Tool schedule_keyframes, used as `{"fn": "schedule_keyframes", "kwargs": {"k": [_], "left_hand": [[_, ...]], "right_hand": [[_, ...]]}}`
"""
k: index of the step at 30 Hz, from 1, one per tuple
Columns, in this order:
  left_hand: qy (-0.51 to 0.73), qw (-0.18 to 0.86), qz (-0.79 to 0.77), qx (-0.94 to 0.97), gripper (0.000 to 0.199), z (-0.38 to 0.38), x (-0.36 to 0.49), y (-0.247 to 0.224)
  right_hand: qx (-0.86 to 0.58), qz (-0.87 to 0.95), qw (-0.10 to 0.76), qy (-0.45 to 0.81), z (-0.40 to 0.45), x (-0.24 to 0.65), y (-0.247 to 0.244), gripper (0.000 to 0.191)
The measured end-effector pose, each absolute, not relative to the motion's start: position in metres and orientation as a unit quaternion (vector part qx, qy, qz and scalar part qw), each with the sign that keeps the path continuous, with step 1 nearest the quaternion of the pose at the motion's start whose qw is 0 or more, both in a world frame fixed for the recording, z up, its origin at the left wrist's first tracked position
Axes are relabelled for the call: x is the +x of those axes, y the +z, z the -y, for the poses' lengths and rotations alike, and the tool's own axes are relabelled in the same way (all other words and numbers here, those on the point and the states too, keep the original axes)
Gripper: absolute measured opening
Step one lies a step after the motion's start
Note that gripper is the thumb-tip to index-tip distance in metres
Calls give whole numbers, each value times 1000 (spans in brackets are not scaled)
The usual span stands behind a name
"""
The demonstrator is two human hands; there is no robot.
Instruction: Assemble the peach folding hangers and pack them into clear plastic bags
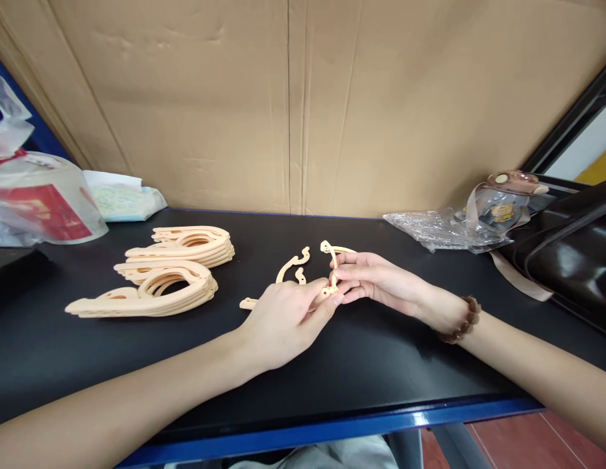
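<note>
Cream plastic pieces that look like parts of a folding clothes hanger are between my hands. My left hand point(281, 322) is closed, thumb and fingers pinching a jointed end with a small hole. A curved arm point(286, 266) with a hooked tip and a short straight end stick out beyond its knuckles; whether they join the pinched end is hidden. My right hand point(381, 280) pinches a curved cream hanger piece point(335, 257), its upper end pointing up. The fingertips of both hands meet at the joint. Left of them lie stacks of folded cream hangers point(146, 305).
Cardboard point(234, 98) stands behind the black table point(371, 371). At the left are a plastic bag point(43, 202) and a tissue pack point(129, 198). A clear plastic wrapper point(430, 228), a clear bottle point(498, 205) with a strap and a black bag point(571, 247) occupy the right.
</note>
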State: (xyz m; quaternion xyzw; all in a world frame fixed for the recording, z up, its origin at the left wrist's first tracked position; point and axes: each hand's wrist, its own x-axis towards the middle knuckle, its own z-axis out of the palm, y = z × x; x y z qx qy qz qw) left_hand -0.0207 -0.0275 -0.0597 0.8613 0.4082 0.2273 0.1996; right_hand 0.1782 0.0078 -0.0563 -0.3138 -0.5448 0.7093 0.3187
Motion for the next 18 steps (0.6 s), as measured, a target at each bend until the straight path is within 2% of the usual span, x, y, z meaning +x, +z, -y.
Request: {"fn": "schedule_keyframes", "kwargs": {"k": [8, 18], "left_hand": [[154, 134, -452, 868, 31, 32, -17, -60], [93, 85, -469, 874, 44, 33, -15, -55]], "right_hand": [[-333, 596, 321, 656, -6, 176, -54, 23], [-355, 620, 329, 617, -7, 175, -56, 26]]}}
